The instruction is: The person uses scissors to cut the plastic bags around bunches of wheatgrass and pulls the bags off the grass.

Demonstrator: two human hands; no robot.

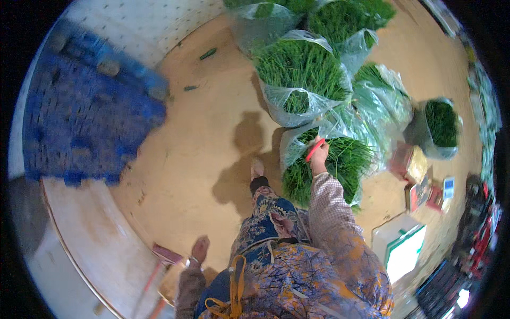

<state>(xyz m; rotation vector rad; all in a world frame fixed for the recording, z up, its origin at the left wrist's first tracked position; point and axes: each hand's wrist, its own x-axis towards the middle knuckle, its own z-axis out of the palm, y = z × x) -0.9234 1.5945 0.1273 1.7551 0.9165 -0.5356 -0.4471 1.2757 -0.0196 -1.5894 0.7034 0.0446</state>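
My right hand (319, 157) is closed on a slim red strip-like thing (315, 150), whose exact kind I cannot make out. It is over a clear plastic bag (289, 151) packed with long green leafy stalks (348, 159), and I cannot tell whether it touches them. At my left side my left hand (200, 249) hangs low with nothing visible in it, its fingers loosely stretched. Beyond the right hand stands another clear bag (279, 98) full of the same greens (303, 64).
More bagged greens (345, 21) stand farther off, with a grey bag of greens (442, 125) to the right. Nearby are boxes (408, 162) and a white tub with a green rim (398, 239). Blue crates (90, 111) are stacked left, above a broom (167, 254).
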